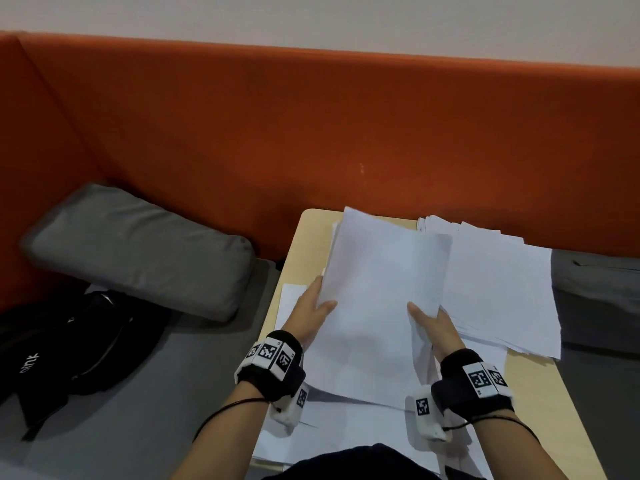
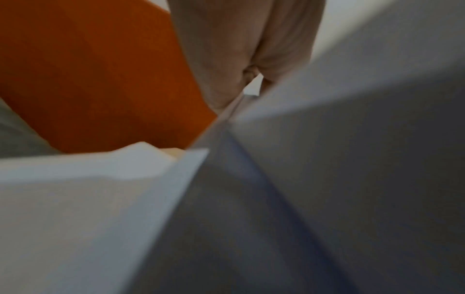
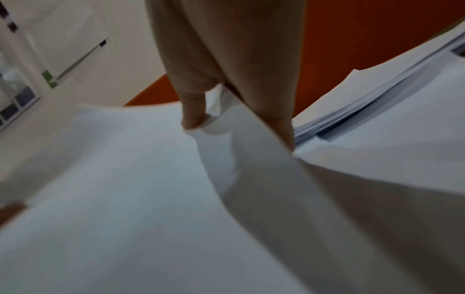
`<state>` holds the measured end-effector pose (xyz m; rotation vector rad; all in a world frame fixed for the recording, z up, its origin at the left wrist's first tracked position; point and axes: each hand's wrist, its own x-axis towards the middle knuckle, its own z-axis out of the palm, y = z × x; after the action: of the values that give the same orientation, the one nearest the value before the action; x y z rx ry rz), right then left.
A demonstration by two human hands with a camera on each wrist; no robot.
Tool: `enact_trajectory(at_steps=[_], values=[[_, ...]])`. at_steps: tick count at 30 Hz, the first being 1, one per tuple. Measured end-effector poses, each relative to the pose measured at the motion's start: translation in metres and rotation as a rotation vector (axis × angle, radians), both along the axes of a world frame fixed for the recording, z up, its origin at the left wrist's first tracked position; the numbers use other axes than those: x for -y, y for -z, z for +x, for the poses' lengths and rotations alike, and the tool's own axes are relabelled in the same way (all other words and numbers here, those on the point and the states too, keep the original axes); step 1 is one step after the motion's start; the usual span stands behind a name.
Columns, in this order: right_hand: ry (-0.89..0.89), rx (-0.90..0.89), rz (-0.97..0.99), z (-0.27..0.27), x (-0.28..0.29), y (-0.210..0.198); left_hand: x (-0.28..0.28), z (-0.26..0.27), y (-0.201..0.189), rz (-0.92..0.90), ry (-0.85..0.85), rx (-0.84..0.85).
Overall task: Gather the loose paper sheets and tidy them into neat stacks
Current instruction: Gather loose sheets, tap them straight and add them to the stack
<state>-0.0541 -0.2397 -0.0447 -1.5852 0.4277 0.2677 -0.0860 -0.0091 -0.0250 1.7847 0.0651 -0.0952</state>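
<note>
Your left hand (image 1: 313, 308) and right hand (image 1: 434, 323) each pinch a side edge of a thin, limp bundle of white sheets (image 1: 377, 289), raised over the pale wooden table (image 1: 304, 237), long axis running away from you toward the orange felt partition (image 1: 311, 133). A fanned stack (image 1: 502, 289) lies just right.

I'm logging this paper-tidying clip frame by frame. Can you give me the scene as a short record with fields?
surface: light wooden table
held item: bundle of white sheets, raised at a tilt
left hand: grips the bundle's left edge
right hand: grips its right edge, thumb on top
right of bundle: uneven paper pile on the table
near edge: loose sheets lying under the wrists
left of table: grey cushion, black bag
</note>
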Motion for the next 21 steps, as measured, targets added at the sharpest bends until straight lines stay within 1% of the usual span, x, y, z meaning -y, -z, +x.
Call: enact_trajectory(at_steps=[1, 3, 5, 7, 9, 11, 14, 16, 19, 21], values=[[0.017, 0.030, 0.082, 0.001, 0.001, -0.002, -0.002, 0.001, -0.007, -0.049, -0.003, 0.032], [0.007, 0.046, 0.179, 0.001, 0.004, -0.010, -0.004, 0.004, -0.026, -0.117, 0.009, 0.122], [-0.023, 0.117, 0.150, 0.001, 0.002, -0.027, -0.006, 0.011, -0.037, -0.112, -0.004, 0.219], [-0.010, 0.261, 0.056, 0.000, -0.003, -0.050, -0.008, 0.015, -0.048, -0.114, -0.050, 0.312], [0.019, 0.410, 0.050, 0.000, -0.008, -0.073, -0.009, 0.018, -0.056, -0.118, -0.103, 0.380], [0.014, 0.499, 0.064, 0.000, -0.013, -0.087, -0.009, 0.018, -0.064, -0.118, -0.141, 0.427], [-0.015, 0.521, 0.057, -0.002, -0.017, -0.087, -0.011, 0.016, -0.068, -0.115, -0.178, 0.474], [-0.032, 0.500, 0.054, -0.004, -0.017, -0.082, -0.011, 0.012, -0.066, -0.120, -0.193, 0.448], [-0.120, 0.414, 0.010, -0.006, -0.019, -0.072, -0.011, 0.011, -0.059, -0.114, -0.218, 0.383], [-0.151, 0.359, -0.011, -0.005, -0.021, -0.067, -0.011, 0.011, -0.054, -0.103, -0.202, 0.367]])
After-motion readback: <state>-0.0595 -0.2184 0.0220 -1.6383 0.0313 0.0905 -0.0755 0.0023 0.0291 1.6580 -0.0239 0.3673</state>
